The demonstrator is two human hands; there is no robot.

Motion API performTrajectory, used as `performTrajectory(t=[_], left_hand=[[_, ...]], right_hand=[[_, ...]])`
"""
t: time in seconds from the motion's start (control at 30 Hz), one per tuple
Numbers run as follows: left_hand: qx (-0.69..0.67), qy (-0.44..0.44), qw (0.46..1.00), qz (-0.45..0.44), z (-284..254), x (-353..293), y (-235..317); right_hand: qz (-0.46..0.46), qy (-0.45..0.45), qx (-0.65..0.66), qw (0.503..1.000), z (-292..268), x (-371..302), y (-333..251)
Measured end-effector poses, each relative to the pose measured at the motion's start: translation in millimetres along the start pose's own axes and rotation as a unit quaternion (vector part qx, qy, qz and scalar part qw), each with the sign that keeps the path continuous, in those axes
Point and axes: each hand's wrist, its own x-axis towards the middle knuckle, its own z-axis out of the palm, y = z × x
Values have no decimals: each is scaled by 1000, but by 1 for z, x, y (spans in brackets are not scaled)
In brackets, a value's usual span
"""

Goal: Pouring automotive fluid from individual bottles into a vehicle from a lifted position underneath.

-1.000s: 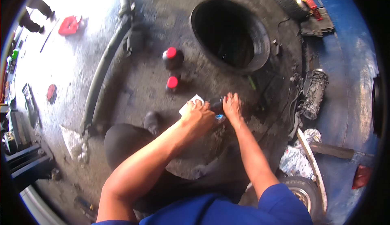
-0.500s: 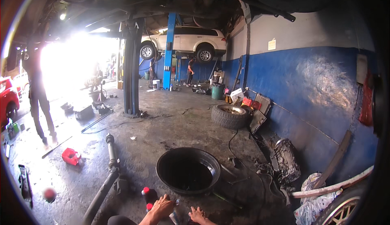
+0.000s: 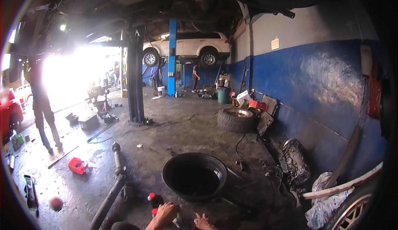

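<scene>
At the lower edge, my left hand (image 3: 166, 214) is closed with its fingers curled down. A pale object (image 3: 177, 221) shows just under it, too small and partly hidden to name. Beside it, my right hand (image 3: 202, 221) has its fingers apart and holds nothing. Close to my left hand are two bottles with red caps, one red cap (image 3: 151, 196) farther off and another red cap (image 3: 154, 211) nearer, almost against the wrist. In front of both hands a wide black basin (image 3: 174, 190) stands on the floor with dark liquid in it.
A long grey drive shaft (image 3: 108, 197) lies left of the bottles. Farther left is a red container (image 3: 77, 165). A tire (image 3: 236, 121), a metal gearbox-like casing (image 3: 295, 161) and a wheel (image 3: 352, 217) line the right. A vehicle's underside (image 3: 145, 2) hangs overhead; a person (image 3: 42, 114) stands left.
The view has tilted slightly, so the floor things sit a little lower and to the right. Both hands stay near the basin, with the left fingers curled a little more.
</scene>
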Motion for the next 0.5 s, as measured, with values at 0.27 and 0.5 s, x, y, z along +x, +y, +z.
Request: performTrajectory(t=[0.27, 0.5], left_hand=[[-91, 64, 994, 22, 5, 6, 9], [-83, 31, 996, -18, 10, 16, 7]], right_hand=[[-2, 109, -37, 993, -12, -1, -17], [-138, 92, 308, 937, -60, -20, -84]])
